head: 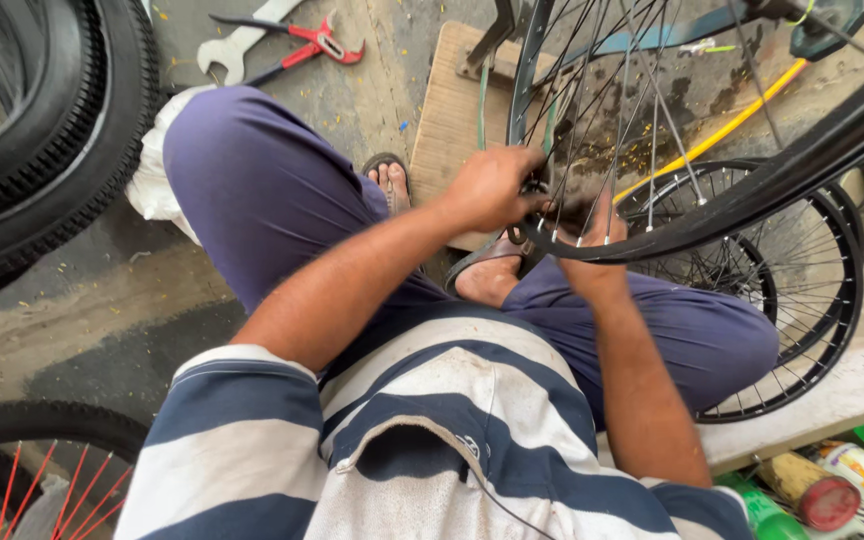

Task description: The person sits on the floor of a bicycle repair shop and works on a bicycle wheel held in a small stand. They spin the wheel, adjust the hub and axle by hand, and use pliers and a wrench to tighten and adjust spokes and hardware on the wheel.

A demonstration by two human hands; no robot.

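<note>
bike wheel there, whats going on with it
A seated person in a striped shirt works on a spoked bicycle wheel held over their knees. The left hand grips at the rim near the spokes, and the right hand holds the rim from below. A second wheel lies underneath, with red-handled pliers and a spanner on the floor.

1. The left hand (492, 187) is blurred; what its fingers pinch at the wheel rim (712, 222) cannot be told.
2. The right hand (592, 240) sits behind the rim and spokes, its fingers hidden.
3. The rim runs off the right edge.
4. The car tyre (62, 130) is cut by the left edge.
5. The red-spoked wheel (32, 470) is cropped at the bottom corner.
</note>
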